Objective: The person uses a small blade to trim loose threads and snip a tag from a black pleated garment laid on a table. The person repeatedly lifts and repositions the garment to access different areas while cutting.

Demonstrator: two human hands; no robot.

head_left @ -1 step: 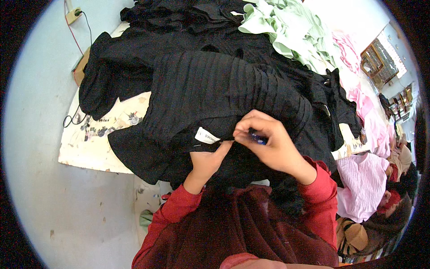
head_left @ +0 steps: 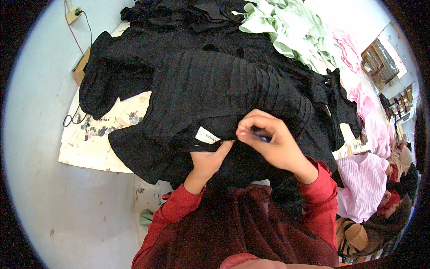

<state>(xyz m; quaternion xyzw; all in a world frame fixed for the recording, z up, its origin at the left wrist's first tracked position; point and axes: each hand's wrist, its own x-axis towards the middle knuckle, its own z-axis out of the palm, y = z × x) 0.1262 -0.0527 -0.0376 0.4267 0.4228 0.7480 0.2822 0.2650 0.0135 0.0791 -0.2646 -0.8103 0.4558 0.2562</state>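
Note:
A black pleated garment (head_left: 215,94) lies spread over the table in front of me. A small white label (head_left: 207,135) sits at its near edge. My left hand (head_left: 207,162) grips the black fabric just below the label, thumb pointing toward my right hand. My right hand (head_left: 271,142) is curled over the fabric right of the label, fingertips pinched at the cloth. A small blue tool (head_left: 261,138) shows between its fingers; its shape is mostly hidden. Both sleeves are red.
More black garments (head_left: 179,22) are heaped at the back, with light green ones (head_left: 286,27) and pink ones (head_left: 358,103) to the right. The table's patterned cover (head_left: 103,134) shows at left. A wall socket (head_left: 71,15) with cables is upper left. Another person (head_left: 394,201) sits lower right.

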